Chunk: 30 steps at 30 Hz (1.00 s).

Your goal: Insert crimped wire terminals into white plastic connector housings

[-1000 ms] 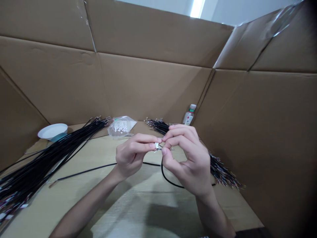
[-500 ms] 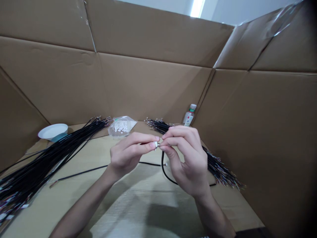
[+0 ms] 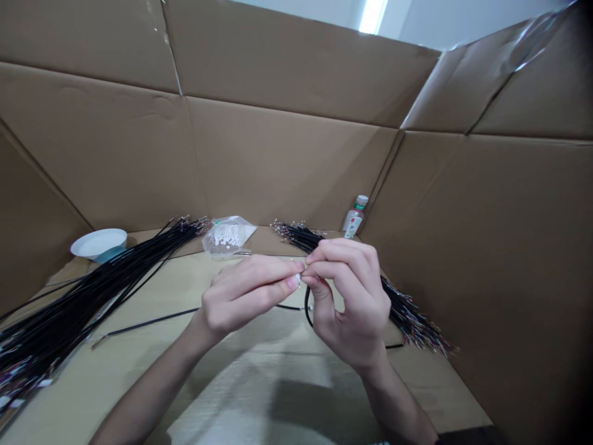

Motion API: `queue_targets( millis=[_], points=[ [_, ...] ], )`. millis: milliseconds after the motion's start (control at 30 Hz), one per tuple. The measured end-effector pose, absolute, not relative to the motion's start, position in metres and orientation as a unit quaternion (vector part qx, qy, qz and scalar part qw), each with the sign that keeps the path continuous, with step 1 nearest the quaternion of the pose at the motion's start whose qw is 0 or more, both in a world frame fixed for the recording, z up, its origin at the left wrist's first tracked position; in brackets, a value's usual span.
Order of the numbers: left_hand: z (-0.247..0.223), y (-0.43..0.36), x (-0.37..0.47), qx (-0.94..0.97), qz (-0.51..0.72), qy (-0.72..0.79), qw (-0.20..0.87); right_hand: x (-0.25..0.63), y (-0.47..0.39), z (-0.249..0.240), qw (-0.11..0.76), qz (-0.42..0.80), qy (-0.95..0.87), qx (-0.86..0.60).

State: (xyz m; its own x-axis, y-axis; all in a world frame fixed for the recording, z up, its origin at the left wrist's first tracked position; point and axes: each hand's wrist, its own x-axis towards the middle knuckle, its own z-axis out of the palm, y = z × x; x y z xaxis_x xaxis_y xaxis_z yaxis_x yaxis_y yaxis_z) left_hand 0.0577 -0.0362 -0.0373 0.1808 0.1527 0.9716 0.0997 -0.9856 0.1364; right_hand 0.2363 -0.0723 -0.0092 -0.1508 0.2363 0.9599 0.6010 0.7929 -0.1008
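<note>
Between thumb and index finger, my left hand pinches a small white connector housing, mostly covered by the fingertips. My right hand is closed at the fingertips on the thin wire ends of a black cable, right against the housing. Whether a wire sits inside the housing I cannot tell. The cable curves down below the right fingers and passes behind that hand. Another black cable lies on the work surface behind my left wrist, its far end near a small white piece.
A thick bundle of black cables lies at left beside a white bowl. A clear bag of white connectors sits at the back. Another cable bundle lies at right, with a bottle behind. Cardboard walls enclose the surface.
Both hands have shifted slightly right and drawn closer together at the fingertips. The housing is more covered now, and less of the cable's loop shows below the right hand.
</note>
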Motion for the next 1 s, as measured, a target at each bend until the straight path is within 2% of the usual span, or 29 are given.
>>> queue_targets(
  millis=[100,333,667,1000],
  points=[
    [-0.039,-0.031,0.066,0.746,0.662,0.054,-0.041,0.237,-0.071,-0.01,0.608,-0.117,-0.739,-0.265],
    [-0.038,-0.026,0.07,0.748,0.658,0.058,-0.061,0.235,-0.071,-0.011,0.618,-0.13,-0.73,-0.261],
    [-0.038,-0.027,0.068,0.771,0.632,0.084,-0.005,0.231,-0.061,-0.018,0.634,-0.193,-0.705,-0.254],
    [-0.027,-0.027,0.064,0.792,0.596,0.114,0.066,0.232,-0.051,-0.023,0.611,-0.233,-0.72,-0.232]
  ],
)
